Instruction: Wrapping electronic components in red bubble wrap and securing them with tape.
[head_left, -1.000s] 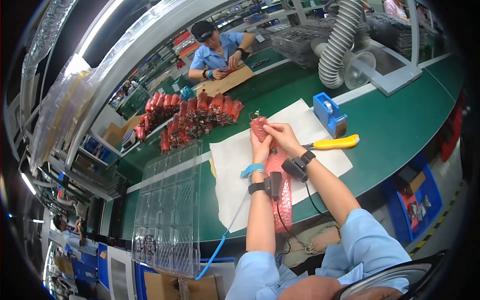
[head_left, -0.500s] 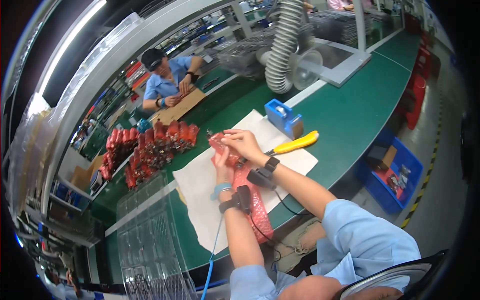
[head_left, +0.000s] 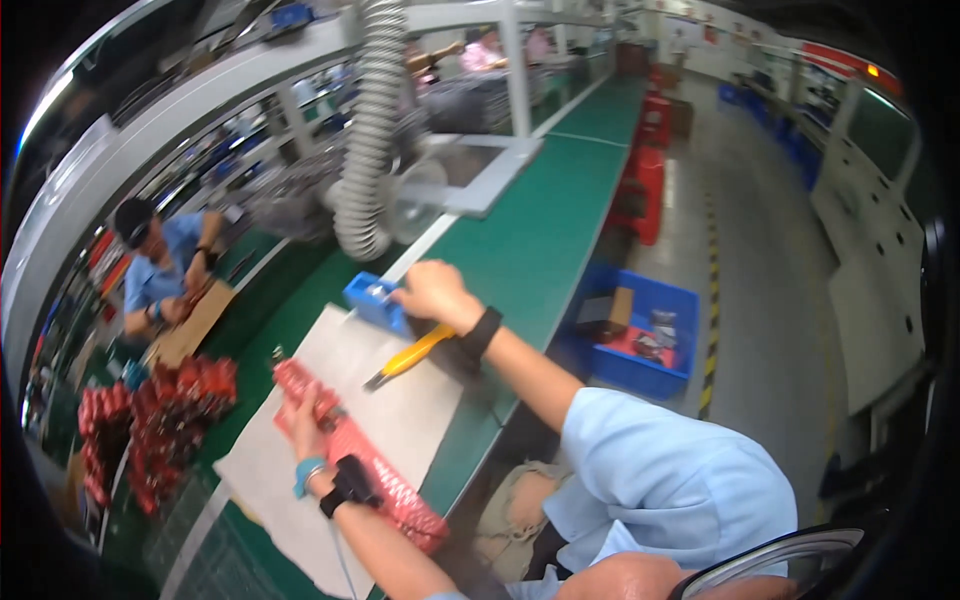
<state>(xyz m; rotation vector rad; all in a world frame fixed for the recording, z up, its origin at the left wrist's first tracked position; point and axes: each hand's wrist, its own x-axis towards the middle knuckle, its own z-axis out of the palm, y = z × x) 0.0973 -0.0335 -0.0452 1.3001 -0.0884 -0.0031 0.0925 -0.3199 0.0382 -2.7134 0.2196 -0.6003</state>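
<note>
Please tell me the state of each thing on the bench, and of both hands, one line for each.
left hand: closed on the red mesh sleeve, holding it up off the sheet
red mesh sleeve: held, hanging over the bench edge
right hand: resting on the blue tape dispenser
blue tape dispenser: standing on the bench
yellow-handled knife: lying free on the white sheet
white sheet: spread flat
pile of red parts: heaped, untouched

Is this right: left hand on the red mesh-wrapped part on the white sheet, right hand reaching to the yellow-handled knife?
Not quite. In the head view the right hand is on the blue tape dispenser, not the yellow-handled knife, which lies untouched beside it. The left hand does rest on the red mesh-wrapped part on the white sheet.
</note>
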